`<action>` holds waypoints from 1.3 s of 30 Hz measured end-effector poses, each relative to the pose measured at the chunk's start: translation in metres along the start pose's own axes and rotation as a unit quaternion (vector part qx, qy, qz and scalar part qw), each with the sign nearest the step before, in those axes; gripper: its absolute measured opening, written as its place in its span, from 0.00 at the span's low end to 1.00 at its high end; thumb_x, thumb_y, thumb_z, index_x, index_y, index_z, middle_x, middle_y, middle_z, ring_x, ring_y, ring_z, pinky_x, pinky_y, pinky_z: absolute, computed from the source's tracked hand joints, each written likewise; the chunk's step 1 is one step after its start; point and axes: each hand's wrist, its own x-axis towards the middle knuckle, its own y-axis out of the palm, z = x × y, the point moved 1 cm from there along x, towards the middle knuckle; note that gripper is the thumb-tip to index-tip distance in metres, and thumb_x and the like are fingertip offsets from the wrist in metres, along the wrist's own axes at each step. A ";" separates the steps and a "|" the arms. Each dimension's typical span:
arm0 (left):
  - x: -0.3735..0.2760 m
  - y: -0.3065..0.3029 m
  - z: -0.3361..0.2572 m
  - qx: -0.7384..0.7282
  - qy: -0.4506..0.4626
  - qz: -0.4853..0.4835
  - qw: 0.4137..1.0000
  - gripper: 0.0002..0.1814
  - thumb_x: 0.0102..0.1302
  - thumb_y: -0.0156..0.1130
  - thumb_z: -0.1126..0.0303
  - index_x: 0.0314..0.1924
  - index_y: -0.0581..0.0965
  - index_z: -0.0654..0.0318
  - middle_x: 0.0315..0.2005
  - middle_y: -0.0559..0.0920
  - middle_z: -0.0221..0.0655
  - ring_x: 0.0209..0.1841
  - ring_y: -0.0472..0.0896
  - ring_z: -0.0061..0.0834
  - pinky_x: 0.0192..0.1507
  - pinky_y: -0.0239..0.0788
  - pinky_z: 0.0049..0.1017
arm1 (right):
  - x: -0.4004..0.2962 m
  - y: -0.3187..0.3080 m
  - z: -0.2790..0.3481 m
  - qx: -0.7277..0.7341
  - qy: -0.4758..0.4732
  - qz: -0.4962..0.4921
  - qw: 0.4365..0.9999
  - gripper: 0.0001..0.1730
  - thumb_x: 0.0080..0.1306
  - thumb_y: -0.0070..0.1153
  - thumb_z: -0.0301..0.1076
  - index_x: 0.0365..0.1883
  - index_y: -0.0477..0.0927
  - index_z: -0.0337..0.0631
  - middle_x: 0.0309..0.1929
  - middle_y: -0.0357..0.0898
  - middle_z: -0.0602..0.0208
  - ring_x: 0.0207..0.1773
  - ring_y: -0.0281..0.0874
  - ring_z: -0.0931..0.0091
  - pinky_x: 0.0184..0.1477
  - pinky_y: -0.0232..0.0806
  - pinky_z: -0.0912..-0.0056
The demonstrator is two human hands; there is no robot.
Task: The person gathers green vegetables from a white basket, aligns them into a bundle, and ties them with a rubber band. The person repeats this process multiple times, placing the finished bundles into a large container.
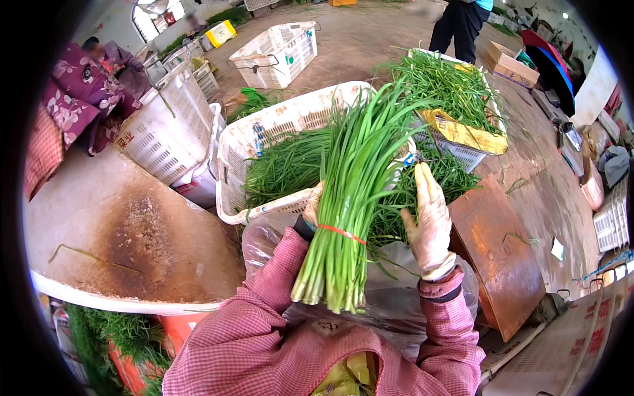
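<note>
A large bundle of garlic chives (346,198), bound low down by a red band (342,234), stands tilted before my chest, cut ends towards me. My left hand (313,204), in a pale glove, holds it from behind, and most of that hand is hidden by the leaves. To the right of the bundle, my gloved right hand (430,222) is raised, palm turned inward, thumb apart from the straight fingers and nothing in it. Beyond the bundle, a white plastic crate (232,185) holds more chives (287,166). Loose greens (396,218) lie between the bundle and my right hand.
A stained tabletop (198,247) fills the left side. Stacked white crates (163,133) rise behind it, near a person's purple sleeve (79,94). A greens-filled crate (460,151) stands ahead right. Rightward lies a brown board (500,262). Another person (458,29) stands farther back.
</note>
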 end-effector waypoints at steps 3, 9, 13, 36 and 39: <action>-0.012 0.021 0.007 0.056 0.030 0.175 0.983 0.23 0.70 0.44 0.59 0.58 0.71 0.68 0.52 0.76 0.47 0.52 0.77 0.41 0.53 0.73 0.38 | -0.024 0.000 0.012 -0.056 -0.054 0.071 0.994 0.60 0.38 0.73 0.37 0.68 0.52 0.37 0.72 0.46 0.50 0.74 0.42 0.55 0.72 0.38 0.47; -0.020 0.075 0.026 -0.170 -0.101 0.228 0.953 0.26 0.72 0.39 0.54 0.62 0.65 0.64 0.57 0.72 0.47 0.55 0.74 0.43 0.57 0.68 0.43 | -0.008 0.038 0.025 0.094 -0.134 -0.060 0.985 0.43 0.51 0.61 0.38 0.65 0.61 0.39 0.69 0.51 0.45 0.72 0.48 0.53 0.71 0.36 0.41; -0.029 0.113 0.007 -0.191 -0.209 0.240 0.929 0.28 0.74 0.36 0.51 0.66 0.61 0.62 0.60 0.69 0.47 0.58 0.72 0.45 0.59 0.65 0.46 | 0.023 -0.008 0.040 0.070 -0.142 -0.076 0.984 0.36 0.56 0.58 0.40 0.63 0.66 0.43 0.69 0.53 0.48 0.71 0.51 0.54 0.71 0.35 0.45; -0.079 0.145 0.060 0.262 -0.058 0.162 0.950 0.41 0.49 0.68 0.66 0.64 0.62 0.60 0.50 0.76 0.32 0.51 0.75 0.26 0.55 0.67 0.30 | 0.049 -0.051 0.025 0.375 0.096 -0.146 0.910 0.61 0.53 0.68 0.52 0.71 0.41 0.36 0.67 0.59 0.52 0.68 0.57 0.65 0.68 0.51 0.65; -0.077 0.144 0.063 0.287 -0.017 0.140 0.948 0.42 0.50 0.69 0.67 0.65 0.60 0.60 0.52 0.75 0.33 0.52 0.75 0.27 0.55 0.67 0.31 | 0.063 -0.087 0.013 0.183 -0.038 -0.214 0.959 0.55 0.52 0.65 0.56 0.70 0.53 0.37 0.71 0.49 0.49 0.73 0.47 0.59 0.72 0.42 0.59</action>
